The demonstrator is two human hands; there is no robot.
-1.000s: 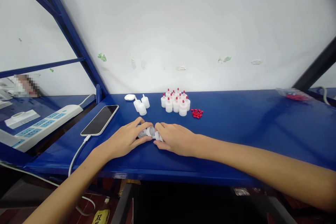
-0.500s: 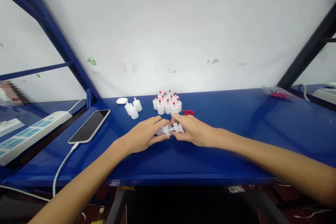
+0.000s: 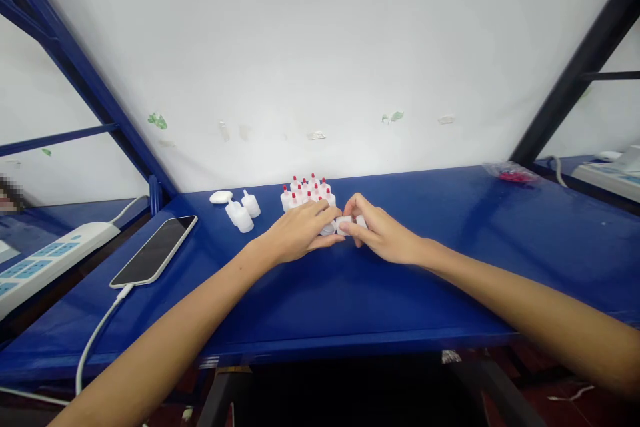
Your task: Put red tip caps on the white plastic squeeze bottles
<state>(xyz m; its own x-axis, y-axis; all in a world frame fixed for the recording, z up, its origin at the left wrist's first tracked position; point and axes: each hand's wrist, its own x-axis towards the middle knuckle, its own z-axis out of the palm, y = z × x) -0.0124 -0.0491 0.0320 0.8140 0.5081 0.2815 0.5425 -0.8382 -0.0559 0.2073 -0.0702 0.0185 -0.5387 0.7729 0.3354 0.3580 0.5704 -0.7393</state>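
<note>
White parts (image 3: 328, 227) in hand above a blue worktop (image 3: 350, 307)

The worktop is smooth and shiny; on its left lies one phone (image 3: 154, 250); near the middle, the left hand (image 3: 327, 220) is half curled around some of the white parts, and the right hand (image 3: 349, 217) pinches others; fingers hide their number, and I cannot tell where their tips or long axes point; farther stand three white bottles (image 3: 243, 220), tips upward, and a group of red-capped bottles (image 3: 300, 191), eleven caps visible; behind is a white wall (image 3: 300, 47).
</note>
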